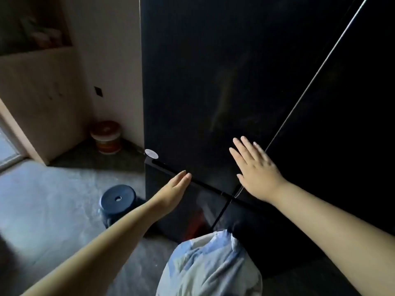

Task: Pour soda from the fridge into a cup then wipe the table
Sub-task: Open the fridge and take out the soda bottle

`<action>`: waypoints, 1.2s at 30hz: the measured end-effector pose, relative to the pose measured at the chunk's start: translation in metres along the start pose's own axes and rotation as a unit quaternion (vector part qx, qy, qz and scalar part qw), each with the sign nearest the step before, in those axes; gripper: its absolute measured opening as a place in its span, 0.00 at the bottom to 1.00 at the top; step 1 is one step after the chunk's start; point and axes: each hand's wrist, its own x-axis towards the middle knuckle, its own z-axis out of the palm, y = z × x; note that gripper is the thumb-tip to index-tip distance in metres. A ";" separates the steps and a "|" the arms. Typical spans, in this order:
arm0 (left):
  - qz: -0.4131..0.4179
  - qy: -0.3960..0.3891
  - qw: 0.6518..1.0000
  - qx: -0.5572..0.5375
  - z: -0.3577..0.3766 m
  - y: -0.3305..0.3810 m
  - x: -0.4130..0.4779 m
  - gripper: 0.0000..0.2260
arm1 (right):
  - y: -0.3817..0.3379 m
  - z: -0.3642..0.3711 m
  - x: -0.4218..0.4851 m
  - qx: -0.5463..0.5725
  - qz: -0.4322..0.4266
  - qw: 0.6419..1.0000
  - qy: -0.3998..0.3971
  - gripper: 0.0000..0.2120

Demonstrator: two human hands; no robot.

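A tall black fridge fills the middle and right of the view, its doors closed. A vertical seam runs between two upper doors, and a horizontal gap separates them from the lower doors. My right hand lies flat with fingers spread on the upper left door, close to the seam. My left hand is open and edge-on, its fingertips at the horizontal gap under that door. Neither hand holds anything. No soda, cup or table is in view.
A dark blue round stool stands on the grey floor left of the fridge. An orange-and-white bucket sits in the corner behind it. A wooden cabinet stands at the left. My light clothing shows at the bottom.
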 end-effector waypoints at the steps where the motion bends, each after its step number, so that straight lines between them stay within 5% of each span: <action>1: -0.030 -0.014 0.997 -0.073 0.003 -0.006 0.011 0.25 | 0.004 0.007 0.005 -0.016 -0.019 1.000 -0.007 0.37; 5: -0.121 -0.044 0.943 -0.306 0.022 -0.038 0.059 0.28 | 0.022 0.036 0.020 -0.115 -0.120 0.985 -0.047 0.35; 12: -0.207 -0.013 0.781 -0.589 0.057 -0.055 0.123 0.32 | 0.048 0.084 0.027 -0.248 -0.168 0.954 -0.031 0.37; 28: -0.229 0.114 0.722 -0.643 0.104 -0.069 0.169 0.31 | 0.052 0.107 0.034 -0.244 -0.210 0.947 0.015 0.41; 36: -0.186 0.106 0.710 -0.671 0.126 -0.066 0.172 0.34 | 0.053 0.109 0.033 -0.238 -0.222 0.945 0.039 0.42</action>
